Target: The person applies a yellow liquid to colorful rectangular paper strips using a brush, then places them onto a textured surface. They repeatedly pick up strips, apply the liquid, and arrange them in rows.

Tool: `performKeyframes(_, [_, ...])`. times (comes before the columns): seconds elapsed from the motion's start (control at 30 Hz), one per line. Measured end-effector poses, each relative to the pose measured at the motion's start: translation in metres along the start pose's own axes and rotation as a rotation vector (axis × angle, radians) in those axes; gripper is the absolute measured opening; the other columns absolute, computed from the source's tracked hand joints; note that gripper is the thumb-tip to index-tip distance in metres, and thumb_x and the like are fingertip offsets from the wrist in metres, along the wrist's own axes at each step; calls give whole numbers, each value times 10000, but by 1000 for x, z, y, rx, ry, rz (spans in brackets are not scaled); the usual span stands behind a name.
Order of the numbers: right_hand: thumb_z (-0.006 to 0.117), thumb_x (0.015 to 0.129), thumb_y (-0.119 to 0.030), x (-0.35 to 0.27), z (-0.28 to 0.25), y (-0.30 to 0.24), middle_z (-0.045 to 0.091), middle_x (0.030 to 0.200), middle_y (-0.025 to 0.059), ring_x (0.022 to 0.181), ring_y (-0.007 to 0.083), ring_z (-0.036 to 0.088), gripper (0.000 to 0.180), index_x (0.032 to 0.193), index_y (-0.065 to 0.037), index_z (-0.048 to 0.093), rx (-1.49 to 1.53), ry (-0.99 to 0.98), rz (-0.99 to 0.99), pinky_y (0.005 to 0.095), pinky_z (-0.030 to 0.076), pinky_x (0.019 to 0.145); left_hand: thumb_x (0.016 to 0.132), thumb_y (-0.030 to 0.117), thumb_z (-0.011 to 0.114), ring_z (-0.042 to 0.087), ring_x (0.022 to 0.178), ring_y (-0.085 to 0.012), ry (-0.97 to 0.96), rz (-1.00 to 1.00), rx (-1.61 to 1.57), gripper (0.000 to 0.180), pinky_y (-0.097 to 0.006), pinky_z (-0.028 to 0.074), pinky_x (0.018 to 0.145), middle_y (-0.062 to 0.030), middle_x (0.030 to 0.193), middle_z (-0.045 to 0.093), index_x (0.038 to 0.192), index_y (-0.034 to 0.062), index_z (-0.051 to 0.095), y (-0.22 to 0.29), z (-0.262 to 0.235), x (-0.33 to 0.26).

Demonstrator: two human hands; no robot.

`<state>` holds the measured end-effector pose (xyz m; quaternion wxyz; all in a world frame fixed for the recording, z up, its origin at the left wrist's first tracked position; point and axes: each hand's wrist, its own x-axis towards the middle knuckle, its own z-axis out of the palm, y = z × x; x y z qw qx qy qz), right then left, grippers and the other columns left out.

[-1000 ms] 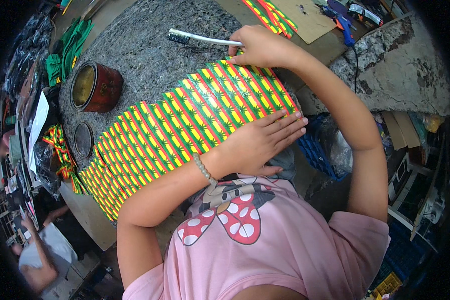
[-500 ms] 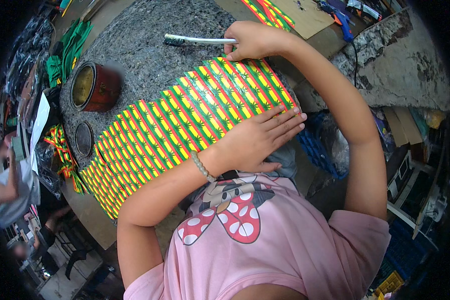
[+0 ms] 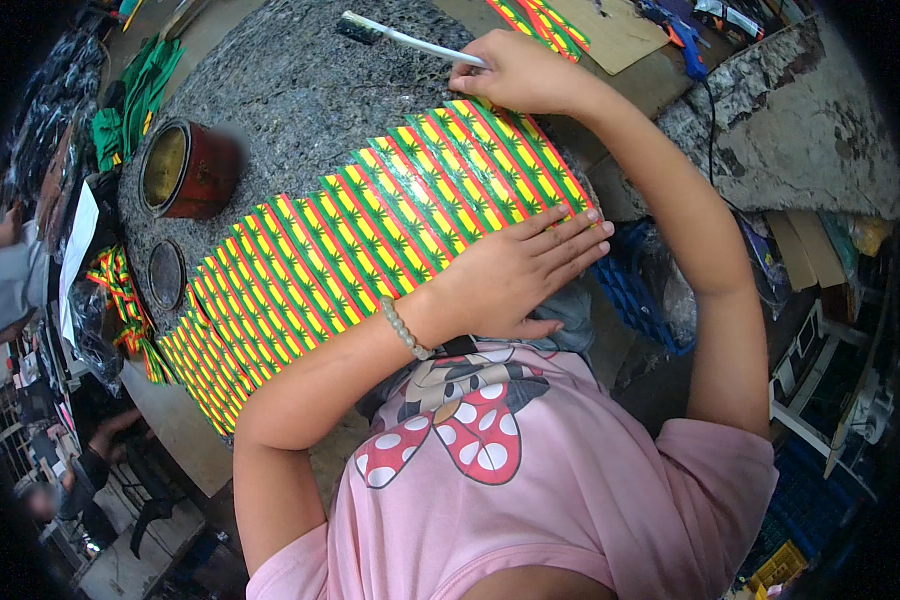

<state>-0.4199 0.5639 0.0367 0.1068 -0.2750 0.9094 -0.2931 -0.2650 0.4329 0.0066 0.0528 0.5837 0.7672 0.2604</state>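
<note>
Overlapping strips [image 3: 370, 215], striped green, yellow and red with a dark leaf pattern, lie fanned in a long row across a grey speckled surface. My left hand [image 3: 530, 265], a beaded bracelet at its wrist, lies flat over the near right end of the row, fingers stretched out. Beyond the far right end, my right hand [image 3: 510, 75] is closed around the white handle of a brush [image 3: 420, 44]. Its dark bristles point left, over the grey surface and apart from the strips. Parts of the strips at the right look glossy.
A rusty red can [image 3: 192, 170] stands at the left on the grey work surface [image 3: 270, 100], with a round lid [image 3: 167, 273] nearer me. More patterned strips [image 3: 545, 25] lie at the far edge, left of a blue glue gun [image 3: 682, 40]. Another person's arm [image 3: 0, 235] shows at far left.
My right hand has lifted slightly away, and the brush has tilted so its bristles sit higher and farther off. My left hand stays put. The person at far left has shifted.
</note>
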Motion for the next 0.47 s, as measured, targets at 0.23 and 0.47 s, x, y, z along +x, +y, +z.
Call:
performKeyframes(0.23, [651, 917, -248, -6, -3, 5, 715, 805, 92, 717, 167, 662, 250, 1020, -34, 731, -33, -65, 42, 328, 510, 672, 827, 433, 619, 246, 1477, -279, 0, 1, 0, 861, -422, 181, 1217, -168, 1582, 270, 1478, -42, 316, 0, 0, 0])
performKeyframes(0.47, [654, 921, -249, -9, -7, 7, 742, 931, 120, 863, 212, 713, 256, 1074, -58, 731, 39, 0, 32, 319, 543, 763, 831, 447, 614, 244, 1478, -282, 2, 3, -2, 863, -422, 177, 1217, -170, 1582, 271, 1483, -33, 315, 0, 1, 0])
